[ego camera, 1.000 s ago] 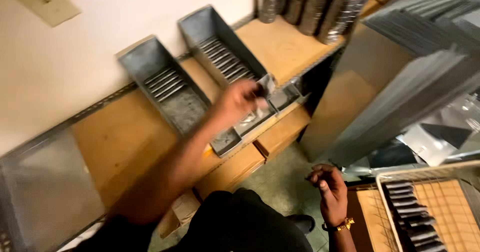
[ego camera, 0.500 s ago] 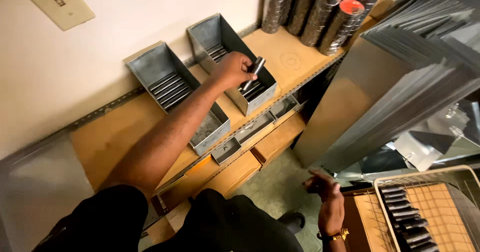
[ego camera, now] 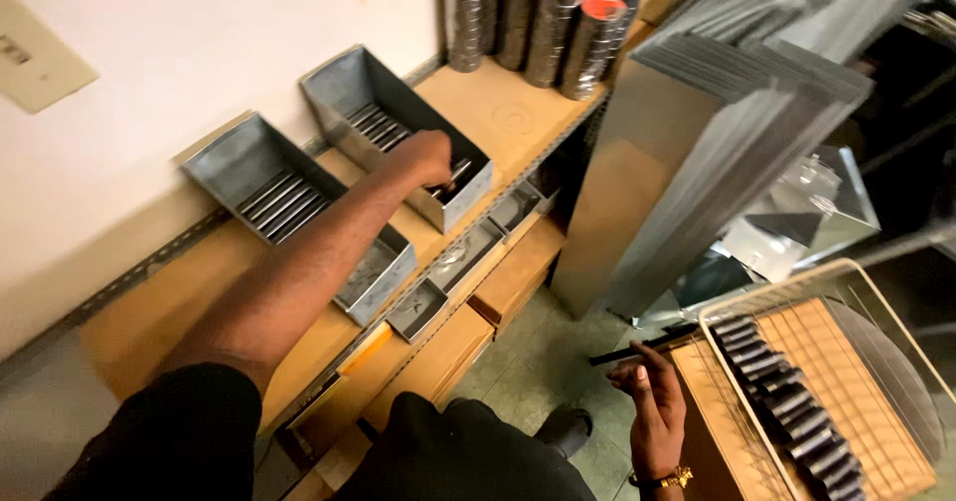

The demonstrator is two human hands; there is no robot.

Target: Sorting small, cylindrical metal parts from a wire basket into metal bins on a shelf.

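A long wooden shelf (ego camera: 518,113) is seen along the pale wall, and on it two open grey sheet-metal bins are set side by side: the nearer grey metal bin (ego camera: 289,212) holds a row of dark metal rods, and the farther grey metal bin (ego camera: 393,127) holds the same kind of rods at its back. To the right, a stack of grey metal sheets (ego camera: 717,113) leans upright, and a wire basket lined with cardboard (ego camera: 846,381) carries a row of short dark cylinders. The left hand (ego camera: 423,157) is reached into the farther bin, and its fingers are closed around a thin shiny metal rod (ego camera: 458,174), which lies low inside the bin near its front wall. The rod is best laid parallel to the others and released only when it is resting flat, so that it is not rolled crosswise. The right hand (ego camera: 652,406) is held low beside the basket, its fingers pinched on a thin dark rod (ego camera: 642,347).
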